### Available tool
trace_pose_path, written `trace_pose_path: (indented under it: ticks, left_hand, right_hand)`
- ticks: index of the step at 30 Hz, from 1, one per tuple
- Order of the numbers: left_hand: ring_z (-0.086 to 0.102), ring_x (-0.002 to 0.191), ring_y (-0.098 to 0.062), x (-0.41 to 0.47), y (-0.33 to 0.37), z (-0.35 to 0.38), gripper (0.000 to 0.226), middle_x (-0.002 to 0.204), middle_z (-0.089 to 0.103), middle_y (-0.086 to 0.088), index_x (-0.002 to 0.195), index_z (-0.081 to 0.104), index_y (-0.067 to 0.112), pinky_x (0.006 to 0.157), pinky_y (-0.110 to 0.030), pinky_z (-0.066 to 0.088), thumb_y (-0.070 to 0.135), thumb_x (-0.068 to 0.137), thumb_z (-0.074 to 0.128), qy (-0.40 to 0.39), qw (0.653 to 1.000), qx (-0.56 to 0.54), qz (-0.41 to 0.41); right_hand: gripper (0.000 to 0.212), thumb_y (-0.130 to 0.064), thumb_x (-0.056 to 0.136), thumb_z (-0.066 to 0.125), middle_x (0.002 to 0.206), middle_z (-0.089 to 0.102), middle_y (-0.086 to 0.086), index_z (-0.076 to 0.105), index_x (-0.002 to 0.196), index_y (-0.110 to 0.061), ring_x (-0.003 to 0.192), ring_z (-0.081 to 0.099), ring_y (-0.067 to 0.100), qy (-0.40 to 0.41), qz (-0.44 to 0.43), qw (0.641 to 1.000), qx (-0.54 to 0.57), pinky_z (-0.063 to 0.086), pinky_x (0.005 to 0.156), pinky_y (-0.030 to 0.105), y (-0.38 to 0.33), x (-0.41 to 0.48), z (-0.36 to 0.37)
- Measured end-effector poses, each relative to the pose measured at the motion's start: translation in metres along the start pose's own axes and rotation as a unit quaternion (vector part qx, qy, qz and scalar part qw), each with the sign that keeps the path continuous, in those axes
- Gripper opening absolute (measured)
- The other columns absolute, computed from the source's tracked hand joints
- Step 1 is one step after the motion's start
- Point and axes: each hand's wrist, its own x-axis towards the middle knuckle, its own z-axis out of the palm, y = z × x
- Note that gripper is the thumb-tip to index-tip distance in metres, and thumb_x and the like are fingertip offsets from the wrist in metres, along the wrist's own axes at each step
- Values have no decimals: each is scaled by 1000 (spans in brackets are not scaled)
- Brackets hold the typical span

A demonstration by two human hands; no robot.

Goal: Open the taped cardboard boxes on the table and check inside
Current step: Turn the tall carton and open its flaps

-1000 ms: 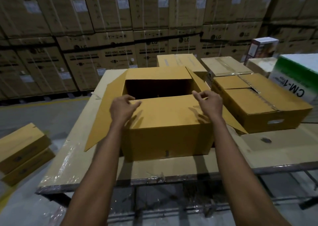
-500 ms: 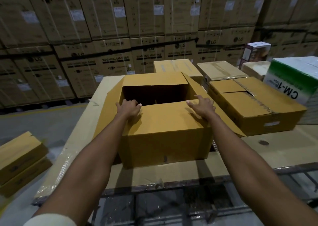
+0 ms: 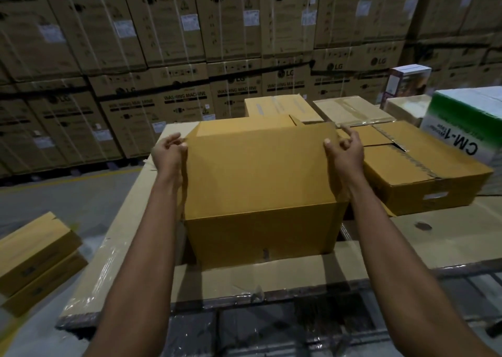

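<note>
A plain brown cardboard box (image 3: 260,234) stands on the table (image 3: 448,237) right in front of me. Its wide near flap (image 3: 258,172) covers the top, so the inside is hidden. A strip of the far flap (image 3: 244,124) shows behind it. My left hand (image 3: 169,153) pinches the near flap's far left corner with curled fingers. At the far right corner my right hand (image 3: 343,150) grips the flap, thumb on top. A second brown box (image 3: 423,172) with split tape along its seam sits just to the right.
Two taped boxes (image 3: 282,106) (image 3: 350,111) stand behind. A white and green carton (image 3: 467,117) and a small white box (image 3: 407,82) are at the far right. Flat brown boxes (image 3: 35,253) lie on the floor at left. Stacked washing-machine cartons (image 3: 190,44) wall the background.
The dark opening and the splayed side flaps no longer show; the near flap now hides the top. Both hands moved from the flap's inner edge outward to its far corners.
</note>
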Motion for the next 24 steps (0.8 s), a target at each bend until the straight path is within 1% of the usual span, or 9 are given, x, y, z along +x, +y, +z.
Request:
trace_pose_path:
  ticks: [4,6,9,11,13,15,16,20,24]
  left_hand:
    - [67,96,-14,-47,21,-33,15,107,70,-4,108,74,17,75,-24,56,10,97,65,-122,969,-216,1]
    - [64,101,-15,-70,18,-56,11,104,68,-1,104,73,18,85,-29,58,20,100,62,-187,936,-298,21]
    - [65,104,-28,-87,-4,-83,20,98,69,-12,98,71,3,99,-49,53,20,101,60,-351,848,-398,2]
    - [63,104,-40,-86,-13,-91,44,106,65,-28,106,63,-14,98,-53,51,29,103,57,-510,777,-368,-28]
    - [65,105,-47,-92,-21,-93,77,115,65,-34,111,61,-20,96,-51,53,55,96,56,-557,812,-174,-24]
    - [66,109,-48,-98,-31,-96,71,118,69,-29,114,71,-5,92,-44,59,61,86,68,-510,858,23,-59]
    - [66,113,-44,-101,-36,-94,59,122,69,-24,119,71,1,94,-44,59,51,87,72,-505,858,70,-62]
    - [68,115,-35,-112,-37,-76,41,120,73,-15,131,63,7,99,-50,55,20,93,69,-475,866,118,-102]
    - [74,96,-41,-111,-32,-57,36,110,76,-15,126,67,11,78,-55,62,26,93,70,-395,908,111,-79]
  right_hand:
    - [46,-18,97,70,129,70,8,57,141,-10,122,67,24,-115,15,978,175,55,101,47,-14,-10,-41]
    - [39,-39,100,61,122,72,8,69,125,-10,124,63,30,-179,22,955,235,50,107,53,-12,-18,-65]
    - [71,-81,81,49,90,76,2,81,94,-19,98,69,25,-238,85,926,280,56,99,50,-3,-29,-98]
    - [84,-88,72,57,98,77,12,79,104,-13,85,74,26,-328,115,907,239,62,86,47,9,-33,-112]
    - [90,-81,74,69,120,71,23,72,122,-6,91,75,33,-399,137,895,142,62,88,49,15,-37,-115]
    - [75,-60,87,72,133,65,26,63,134,-1,107,71,39,-423,164,890,53,60,95,47,18,-44,-111]
    - [61,-46,96,66,136,64,24,60,138,-2,115,67,42,-433,178,883,30,58,99,47,19,-49,-106]
    - [41,-21,104,53,130,70,16,54,144,-14,121,66,38,-409,180,894,-21,54,105,48,25,-64,-83]
    - [59,-43,91,73,122,74,16,57,143,-20,108,70,45,-355,135,925,0,61,92,47,23,-70,-63]
